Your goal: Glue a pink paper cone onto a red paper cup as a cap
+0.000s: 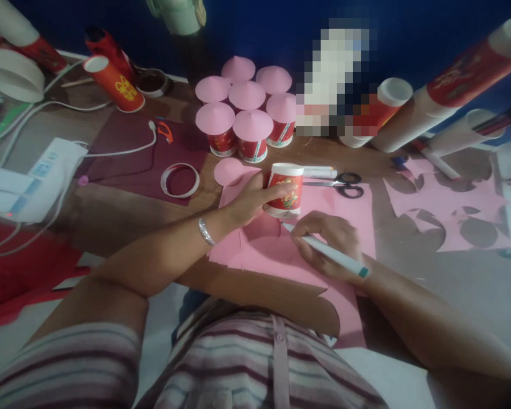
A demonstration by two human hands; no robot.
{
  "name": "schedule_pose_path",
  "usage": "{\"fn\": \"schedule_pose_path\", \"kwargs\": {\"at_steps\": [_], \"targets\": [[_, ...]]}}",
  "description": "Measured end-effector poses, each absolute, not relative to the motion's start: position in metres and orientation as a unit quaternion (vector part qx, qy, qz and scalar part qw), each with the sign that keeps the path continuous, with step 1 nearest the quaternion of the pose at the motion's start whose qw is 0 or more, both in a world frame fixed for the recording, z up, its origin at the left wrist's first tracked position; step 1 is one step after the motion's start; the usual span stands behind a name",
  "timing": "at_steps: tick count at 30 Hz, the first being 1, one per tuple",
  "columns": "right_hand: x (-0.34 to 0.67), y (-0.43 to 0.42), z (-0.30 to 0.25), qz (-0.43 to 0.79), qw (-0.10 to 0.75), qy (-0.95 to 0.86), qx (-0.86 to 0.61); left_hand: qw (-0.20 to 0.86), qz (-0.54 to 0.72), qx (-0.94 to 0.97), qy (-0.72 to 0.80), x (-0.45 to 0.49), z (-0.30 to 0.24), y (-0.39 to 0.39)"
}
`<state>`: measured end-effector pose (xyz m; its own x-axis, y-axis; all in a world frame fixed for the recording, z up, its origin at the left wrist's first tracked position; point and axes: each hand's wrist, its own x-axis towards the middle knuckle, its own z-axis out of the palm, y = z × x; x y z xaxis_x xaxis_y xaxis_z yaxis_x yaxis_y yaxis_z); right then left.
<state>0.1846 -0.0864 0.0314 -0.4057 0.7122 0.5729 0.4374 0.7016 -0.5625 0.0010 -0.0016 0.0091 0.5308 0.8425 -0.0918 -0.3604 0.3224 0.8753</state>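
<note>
My left hand (251, 199) grips a red and white paper cup (286, 187) that stands upside down on a pink paper sheet (276, 255). My right hand (327, 241) holds a white pen (327, 253) with its tip against the base of the cup on the sheet. A cut pink paper circle (229, 171) lies just left of the cup. A silver bracelet sits on my left wrist.
Several cups topped with pink paper cones (247, 113) stand behind. Scissors (344, 184) lie right of the cup, a tape ring (179, 180) to the left. A pink sheet with cut-out holes (443, 210) lies at right. A white power strip (46, 176) and cables sit at left.
</note>
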Motion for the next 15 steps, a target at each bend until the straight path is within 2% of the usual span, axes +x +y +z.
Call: {"fn": "schedule_pose_path", "kwargs": {"at_steps": [7, 15], "targets": [[0.1817, -0.0846, 0.0316, 0.152, 0.441, -0.84, -0.276, 0.768, 0.403, 0.408, 0.285, 0.0018, 0.0128, -0.0023], [0.1815, -0.0836, 0.0265, 0.091, 0.453, -0.843, -0.274, 0.778, 0.413, 0.381, 0.28, -0.0008, 0.0118, -0.0018]]}}
